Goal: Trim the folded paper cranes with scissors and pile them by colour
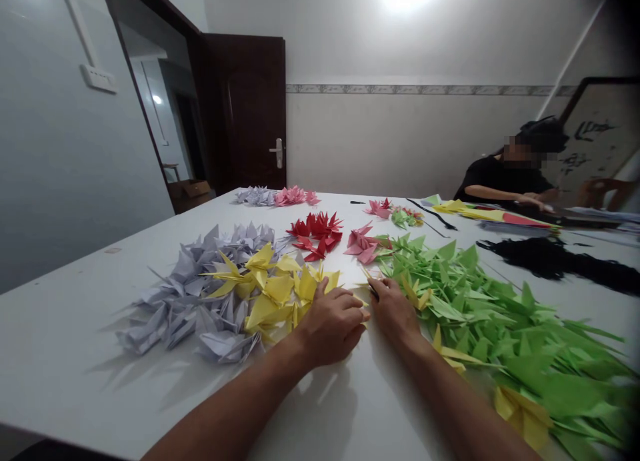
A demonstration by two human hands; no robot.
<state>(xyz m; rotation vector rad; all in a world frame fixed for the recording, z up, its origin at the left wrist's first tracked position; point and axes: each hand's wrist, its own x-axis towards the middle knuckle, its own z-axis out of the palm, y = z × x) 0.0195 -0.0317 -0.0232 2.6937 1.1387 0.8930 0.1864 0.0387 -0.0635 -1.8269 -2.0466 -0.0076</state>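
Note:
My left hand is held low over the table, its fingers curled around a yellow folded paper crane that is mostly hidden. Close beside it, my right hand has its fingers pinched together at the same yellow paper; a small dark thing shows at its fingertips, too small to name. Left of my hands lie several yellow paper cranes, against a heap of pale lilac paper cranes. A large heap of green paper cranes spreads to the right of my right hand, with a few yellow ones among it.
Red cranes and pink cranes lie beyond my hands on the white table. Smaller piles stand at the far edge. Black strands and coloured paper sheets lie right, where another person sits.

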